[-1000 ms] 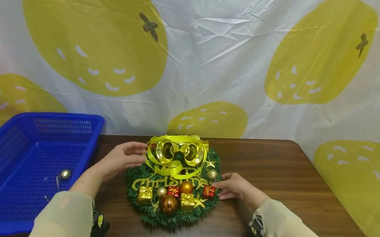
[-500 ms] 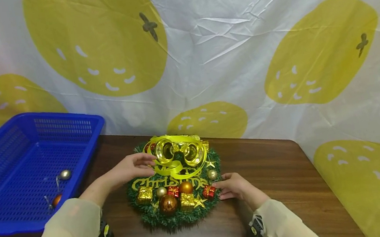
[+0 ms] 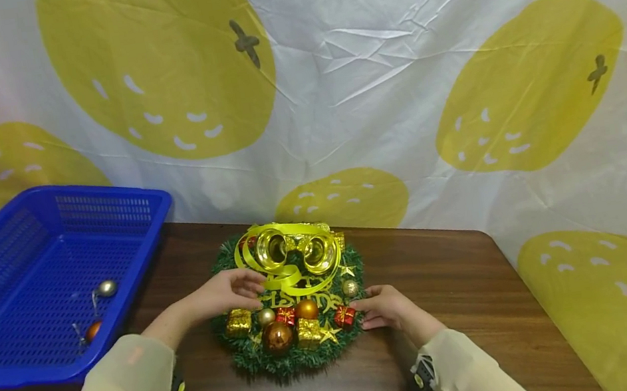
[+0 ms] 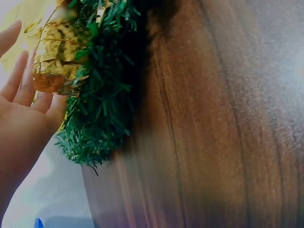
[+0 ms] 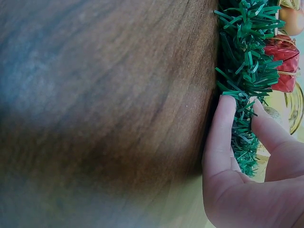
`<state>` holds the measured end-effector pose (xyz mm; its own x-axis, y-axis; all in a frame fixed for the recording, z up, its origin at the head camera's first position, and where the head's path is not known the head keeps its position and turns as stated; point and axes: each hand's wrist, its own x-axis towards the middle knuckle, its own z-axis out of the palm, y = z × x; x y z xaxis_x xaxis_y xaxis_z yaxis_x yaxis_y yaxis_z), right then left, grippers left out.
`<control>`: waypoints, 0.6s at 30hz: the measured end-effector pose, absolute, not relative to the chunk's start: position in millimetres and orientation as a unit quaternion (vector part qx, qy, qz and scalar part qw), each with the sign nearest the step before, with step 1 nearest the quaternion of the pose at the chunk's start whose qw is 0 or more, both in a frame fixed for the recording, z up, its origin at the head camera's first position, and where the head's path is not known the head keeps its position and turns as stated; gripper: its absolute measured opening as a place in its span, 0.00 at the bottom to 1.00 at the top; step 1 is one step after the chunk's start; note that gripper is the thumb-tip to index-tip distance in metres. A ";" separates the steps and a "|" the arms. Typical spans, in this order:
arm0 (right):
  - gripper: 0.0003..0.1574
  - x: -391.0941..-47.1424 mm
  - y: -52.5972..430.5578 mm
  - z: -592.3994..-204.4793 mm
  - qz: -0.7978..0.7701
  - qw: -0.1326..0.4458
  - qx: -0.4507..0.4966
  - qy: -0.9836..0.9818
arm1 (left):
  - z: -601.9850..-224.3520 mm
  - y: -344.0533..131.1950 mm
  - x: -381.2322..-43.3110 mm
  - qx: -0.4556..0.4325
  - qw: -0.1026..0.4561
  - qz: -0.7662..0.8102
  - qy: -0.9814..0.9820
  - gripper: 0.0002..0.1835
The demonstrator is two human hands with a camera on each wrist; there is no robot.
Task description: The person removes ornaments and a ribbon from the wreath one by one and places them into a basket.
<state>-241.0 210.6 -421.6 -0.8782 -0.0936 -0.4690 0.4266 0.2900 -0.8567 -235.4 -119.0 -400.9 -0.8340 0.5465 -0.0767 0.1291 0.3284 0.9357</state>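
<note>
A green Christmas wreath (image 3: 290, 363) lies on the wooden table, with gold bells (image 3: 320, 253), yellow ribbon (image 3: 282, 281), baubles, small gift boxes and gold lettering on it. Over its left side is my left hand (image 3: 225, 296), fingers loosely bent and holding nothing; they partly cover the lettering. The left wrist view puts those fingers close beside a gold gift box (image 4: 59, 59); whether they touch it I cannot tell. My right hand (image 3: 389, 308) grips the wreath's right edge near a red gift box (image 3: 344, 316). Thumb and fingers pinch the green tinsel (image 5: 247, 57) in the right wrist view.
To the left stands a blue plastic basket (image 3: 102, 207) with a silver bauble (image 3: 107, 288) and an orange bauble (image 3: 93, 332) inside. A white curtain (image 3: 374, 112) printed with yellow fruit hangs behind the table (image 3: 454, 282).
My left hand has moved from the wreath's upper left, down and to the right across its left side, to above the lettering. The right hand and the wreath have stayed in place.
</note>
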 end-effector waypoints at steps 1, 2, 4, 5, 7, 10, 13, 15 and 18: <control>0.46 -241.0 210.6 -421.6 -0.586 0.222 0.107 0.772 | -401.8 -118.4 -235.1 0.216 0.196 0.538 0.791 0.29; 0.46 -240.9 210.7 -421.6 -0.586 0.222 0.107 0.772 | -402.6 -117.8 -234.8 0.219 0.197 0.537 0.791 0.29; 0.46 -240.7 210.6 -421.5 -0.585 0.222 0.107 0.772 | -403.7 -116.2 -234.3 0.229 0.200 0.530 0.791 0.29; 0.46 -240.5 210.6 -421.5 -0.585 0.222 0.107 0.773 | -404.1 -115.4 -234.1 0.233 0.200 0.527 0.793 0.29; 0.46 -240.6 210.4 -421.5 -0.584 0.222 0.107 0.773 | -404.7 -113.5 -233.8 0.237 0.200 0.519 0.797 0.29; 0.46 -240.4 210.3 -421.5 -0.584 0.221 0.107 0.774 | -404.1 -111.2 -233.1 0.245 0.197 0.502 0.806 0.29; 0.46 -240.9 210.4 -421.9 -0.584 0.220 0.108 0.774 | -403.6 -109.8 -232.5 0.248 0.193 0.489 0.814 0.27; 0.46 -241.1 210.5 -422.2 -0.584 0.220 0.108 0.774 | -403.4 -109.1 -232.1 0.254 0.189 0.481 0.818 0.26; 0.46 -241.5 210.6 -422.5 -0.584 0.219 0.109 0.774 | -404.3 -108.1 -232.2 0.272 0.177 0.463 0.825 0.24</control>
